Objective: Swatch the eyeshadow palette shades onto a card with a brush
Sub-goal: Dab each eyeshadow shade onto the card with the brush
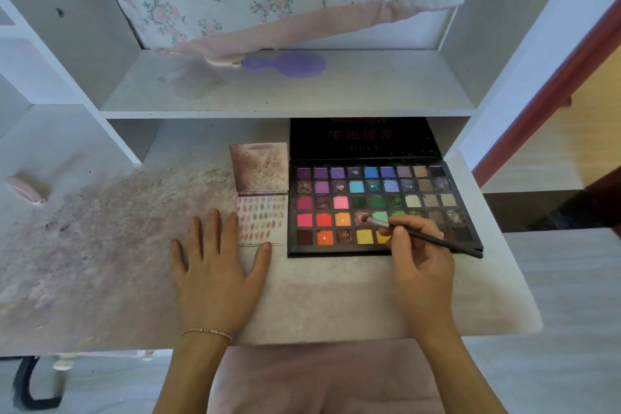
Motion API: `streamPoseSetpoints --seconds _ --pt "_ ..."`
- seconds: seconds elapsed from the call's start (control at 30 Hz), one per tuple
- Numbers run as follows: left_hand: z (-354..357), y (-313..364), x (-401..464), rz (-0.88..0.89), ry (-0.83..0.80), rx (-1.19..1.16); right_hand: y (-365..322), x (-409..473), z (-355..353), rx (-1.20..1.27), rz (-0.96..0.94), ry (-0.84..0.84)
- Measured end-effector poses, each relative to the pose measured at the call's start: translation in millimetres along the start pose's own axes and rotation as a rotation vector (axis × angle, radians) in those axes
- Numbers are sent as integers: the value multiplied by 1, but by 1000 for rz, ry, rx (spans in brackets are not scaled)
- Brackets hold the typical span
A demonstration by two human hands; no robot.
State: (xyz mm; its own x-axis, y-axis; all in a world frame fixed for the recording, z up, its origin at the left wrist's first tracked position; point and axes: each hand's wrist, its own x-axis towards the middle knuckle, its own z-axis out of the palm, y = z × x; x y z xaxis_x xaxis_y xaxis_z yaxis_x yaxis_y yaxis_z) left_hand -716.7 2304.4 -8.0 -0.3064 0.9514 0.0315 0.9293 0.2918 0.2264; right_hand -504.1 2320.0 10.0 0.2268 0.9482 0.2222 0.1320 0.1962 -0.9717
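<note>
Step in hand: loading colour. Right hand [420, 255] grips the brush [423, 236], its tip on a brownish pan in the fourth row of the open palette [383, 208], right of centre on the table [319, 296]. Left hand [215, 265] lies flat, fingers spread, steadying the card [260, 218] just left of the palette. Next, likely: carry the brush left to a bare patch near the card's near edge.

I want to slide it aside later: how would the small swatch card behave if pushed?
The thin pale swatch card looks light, so it would probably slide easily. Its upright flap suggests it could fold or flop. The left hand touches its edge, perhaps steadying it.
</note>
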Motion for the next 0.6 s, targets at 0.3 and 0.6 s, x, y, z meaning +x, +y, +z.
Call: streamPoseSetpoints --seconds 0.3,0.6 --pt "-3 1 -1 -2 -1 -15 6 4 -42 -168 -5 195" --pt "-2 1 0 4 7 -28 14 8 -54 -249 66 328"
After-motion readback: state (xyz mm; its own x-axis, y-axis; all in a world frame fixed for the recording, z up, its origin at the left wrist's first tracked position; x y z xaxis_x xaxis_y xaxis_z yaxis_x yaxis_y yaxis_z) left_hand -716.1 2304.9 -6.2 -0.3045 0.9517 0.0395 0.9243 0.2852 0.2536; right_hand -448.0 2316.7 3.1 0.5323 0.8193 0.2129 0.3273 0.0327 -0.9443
